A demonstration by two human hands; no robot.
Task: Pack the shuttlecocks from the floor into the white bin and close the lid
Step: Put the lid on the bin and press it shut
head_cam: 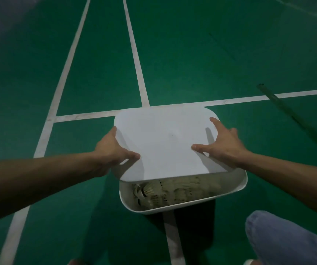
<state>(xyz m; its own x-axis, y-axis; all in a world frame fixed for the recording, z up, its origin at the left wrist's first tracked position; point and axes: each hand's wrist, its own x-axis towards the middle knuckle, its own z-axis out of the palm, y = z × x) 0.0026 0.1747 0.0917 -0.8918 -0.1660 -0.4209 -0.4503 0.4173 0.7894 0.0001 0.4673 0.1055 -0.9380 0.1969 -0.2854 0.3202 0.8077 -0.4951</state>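
A white bin (230, 190) stands on the green court floor in front of me, with several feather shuttlecocks (173, 194) lying inside. A flat white lid (163, 142) lies tilted over its far part and leaves the near part uncovered. My left hand (111, 150) grips the lid's left edge, thumb on top and fingers round the rim. My right hand (222, 144) holds the right edge with thumb and forefinger spread flat on top; its other fingers are hidden beyond the rim.
White court lines (134, 54) cross the green floor around the bin. A dark thin pole (280, 104) lies slanted on the floor at the right. My knee in blue jeans (287, 238) is at the lower right, close to the bin.
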